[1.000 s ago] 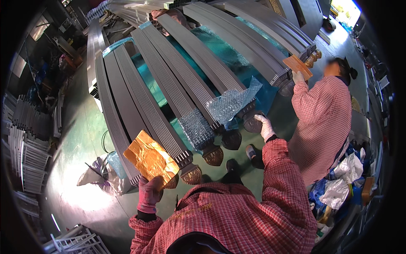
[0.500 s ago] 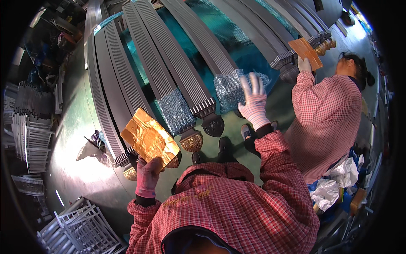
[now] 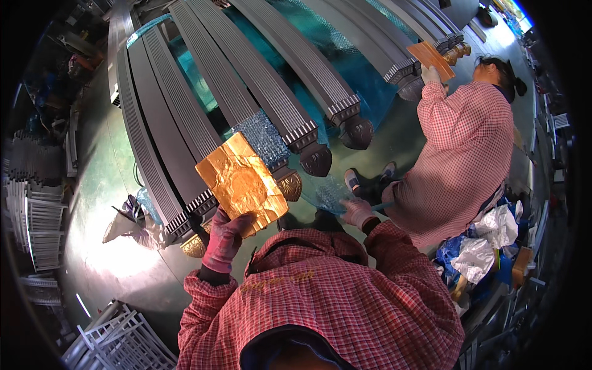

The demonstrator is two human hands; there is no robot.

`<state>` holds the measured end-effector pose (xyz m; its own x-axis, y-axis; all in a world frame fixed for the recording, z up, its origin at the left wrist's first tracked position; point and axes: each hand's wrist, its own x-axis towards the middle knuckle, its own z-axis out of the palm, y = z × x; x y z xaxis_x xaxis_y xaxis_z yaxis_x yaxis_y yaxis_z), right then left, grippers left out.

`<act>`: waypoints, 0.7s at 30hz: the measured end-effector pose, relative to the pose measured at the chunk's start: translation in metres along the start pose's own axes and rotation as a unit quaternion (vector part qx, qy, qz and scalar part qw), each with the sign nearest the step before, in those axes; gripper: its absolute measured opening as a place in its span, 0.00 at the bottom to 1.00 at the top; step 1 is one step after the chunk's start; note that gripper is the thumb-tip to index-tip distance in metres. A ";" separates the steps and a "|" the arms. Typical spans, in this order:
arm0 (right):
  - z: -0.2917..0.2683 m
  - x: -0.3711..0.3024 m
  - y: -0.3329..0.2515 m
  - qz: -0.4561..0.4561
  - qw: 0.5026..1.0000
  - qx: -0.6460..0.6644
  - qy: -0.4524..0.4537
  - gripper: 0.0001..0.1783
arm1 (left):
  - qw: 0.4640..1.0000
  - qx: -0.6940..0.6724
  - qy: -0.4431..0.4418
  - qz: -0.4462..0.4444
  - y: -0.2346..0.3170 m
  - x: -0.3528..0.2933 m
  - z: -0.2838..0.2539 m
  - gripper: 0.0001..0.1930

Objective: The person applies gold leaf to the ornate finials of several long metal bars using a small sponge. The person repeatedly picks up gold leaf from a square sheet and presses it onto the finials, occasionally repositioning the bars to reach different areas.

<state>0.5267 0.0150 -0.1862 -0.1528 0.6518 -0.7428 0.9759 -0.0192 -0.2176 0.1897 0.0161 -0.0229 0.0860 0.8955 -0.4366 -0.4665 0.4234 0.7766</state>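
Observation:
My left hand [image 3: 226, 242], in a pinkish work glove, grips a creased gold foil sheet [image 3: 250, 191] by its lower edge. The sheet hangs in front of the ends of long dark grey fluted posts [image 3: 262, 77]. Beyond it, bubble wrap [image 3: 265, 139] covers one post's end, with a gold carved cap [image 3: 288, 185] showing below. My right hand [image 3: 357, 213], in a light glove, is closed on a loose piece of clear bubble wrap [image 3: 325, 195], low and close to my body. Above it, a post's dark carved cap [image 3: 356, 132] is bare.
At the right a co-worker [image 3: 465, 142] in a checked smock holds a flat orange-gold sheet [image 3: 431, 60]. Crumpled white and blue plastic [image 3: 475, 268] lies behind them. White metal frames [image 3: 120, 339] stand at the lower left, and a pale bag [image 3: 129, 228] lies on the floor.
My right hand has pulled the bubble wrap off a post's end and drawn it down toward me, baring the dark cap. The gold sheet in my left hand has shifted slightly right.

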 end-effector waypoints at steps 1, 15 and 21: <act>-0.028 -0.016 -0.016 -0.017 0.994 0.070 0.078 0.30 | 0.999 0.013 -0.030 -0.029 -0.001 0.004 -0.004 0.20; -0.030 -0.035 -0.107 -0.298 0.237 0.908 -0.176 0.23 | 0.962 0.079 -0.237 -0.106 -0.013 0.016 0.042 0.24; -0.076 -0.027 -0.066 -0.207 0.533 0.788 0.229 0.21 | 0.972 0.050 -0.200 -0.111 -0.027 0.024 0.047 0.25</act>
<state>0.4779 0.0560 -0.1037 0.1021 0.9571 -0.2712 -0.5251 -0.1797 -0.8319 0.2458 0.0324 -0.0333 0.5199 0.7539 -0.4016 -0.3121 0.6053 0.7322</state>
